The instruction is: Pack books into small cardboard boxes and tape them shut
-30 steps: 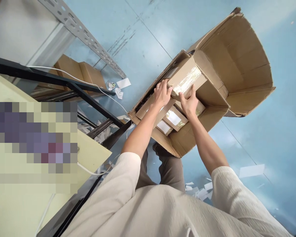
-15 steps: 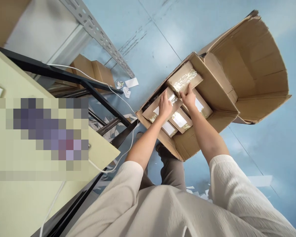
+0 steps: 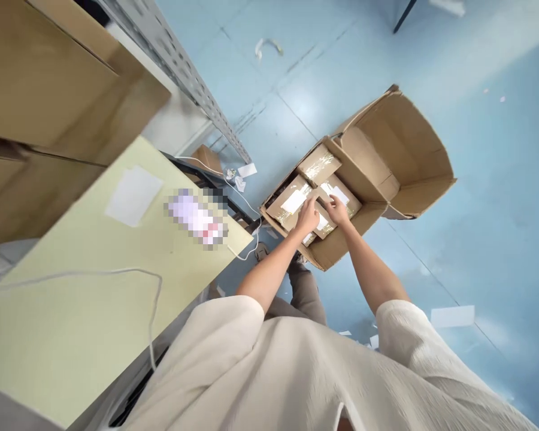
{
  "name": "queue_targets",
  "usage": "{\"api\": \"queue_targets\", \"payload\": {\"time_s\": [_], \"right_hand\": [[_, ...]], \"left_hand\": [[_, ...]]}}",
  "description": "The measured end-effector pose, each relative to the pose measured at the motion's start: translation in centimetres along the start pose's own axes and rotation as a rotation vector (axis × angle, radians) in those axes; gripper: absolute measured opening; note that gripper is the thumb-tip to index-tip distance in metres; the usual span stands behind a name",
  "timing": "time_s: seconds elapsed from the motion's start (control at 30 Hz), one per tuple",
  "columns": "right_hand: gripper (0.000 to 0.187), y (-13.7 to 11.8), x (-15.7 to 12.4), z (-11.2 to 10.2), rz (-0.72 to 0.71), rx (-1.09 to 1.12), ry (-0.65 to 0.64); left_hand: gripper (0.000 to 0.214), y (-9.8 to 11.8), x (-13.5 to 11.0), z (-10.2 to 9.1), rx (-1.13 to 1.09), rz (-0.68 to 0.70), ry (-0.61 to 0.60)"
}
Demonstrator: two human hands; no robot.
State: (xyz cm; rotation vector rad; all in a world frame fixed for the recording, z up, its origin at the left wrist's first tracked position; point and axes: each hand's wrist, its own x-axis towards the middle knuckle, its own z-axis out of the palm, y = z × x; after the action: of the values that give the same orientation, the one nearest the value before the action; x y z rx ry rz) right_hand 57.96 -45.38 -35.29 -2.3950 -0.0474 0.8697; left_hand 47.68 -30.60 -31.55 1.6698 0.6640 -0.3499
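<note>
Left hand (image 3: 309, 216) and right hand (image 3: 338, 211) have come away from the upper parcel (image 3: 318, 164)
Right of centre, fingers curl close over the labelled parcels (image 3: 291, 202), though I cannot tell if they grip one; beyond, the upper parcel lies unheld in the open carton (image 3: 341, 244), seemingly settled

Sev. sm. brown taped ctns (image 3: 318, 160) lie w/in open cardbd box (image 3: 358, 232).

Left label (image 3: 293, 202): white, on a box (image 3: 279, 211); I can read no writing on it.
Right label (image 3: 340, 194): white, on another box (image 3: 351, 202); too small for me to read.
Lower label (image 3: 322, 222): white, on a third box (image 3: 327, 233); I cannot make out words.
</note>
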Motion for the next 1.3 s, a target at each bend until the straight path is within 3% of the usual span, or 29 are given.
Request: {"api": "queue_targets", "payload": {"time_s": [0.13, 0.23, 0.37, 0.5, 0.7, 0.83, 1.1, 1.3], "right_hand": [[0.062, -4.0, -8.0, -4.5, -0.003, 0.076, 0.01], [0.051, -6.8, -13.3, -6.5, -0.041, 0.115, 0.028], [0.037, -9.9, -18.4, -6.9, -0.113, 0.132, 0.035], [0.034, -12.9, -20.7, -5.6, -0.225, 0.097, -0.013], [0.041, -18.8, -21.1, -1.8, -0.504, 0.07, -0.188], [0.047, -22.8, -22.4, 2.0, -0.677, 0.043, -0.343], [0.051, -25.8, -30.7, 10.3, -0.845, -0.109, -0.673], [0.048, -27.4, -37.6, 15.9, -0.972, -0.215, -0.831]], "left_hand": [[0.068, 4.9, -6.0, -3.3, 0.017, 0.061, 0.0], [0.061, 7.3, -10.4, -6.5, 0.04, 0.089, 0.01], [0.053, 8.7, -15.8, -10.5, 0.071, 0.136, 0.032], [0.051, 8.5, -20.7, -14.2, 0.053, 0.164, 0.126], [0.046, 5.4, -28.6, -19.1, -0.028, 0.102, 0.446], [0.046, 1.7, -34.8, -20.3, -0.1, 0.018, 0.686], [0.044, -5.8, -47.5, -18.3, -0.282, -0.077, 1.123], [0.047, -10.6, -55.2, -15.9, -0.399, -0.179, 1.305]]}}
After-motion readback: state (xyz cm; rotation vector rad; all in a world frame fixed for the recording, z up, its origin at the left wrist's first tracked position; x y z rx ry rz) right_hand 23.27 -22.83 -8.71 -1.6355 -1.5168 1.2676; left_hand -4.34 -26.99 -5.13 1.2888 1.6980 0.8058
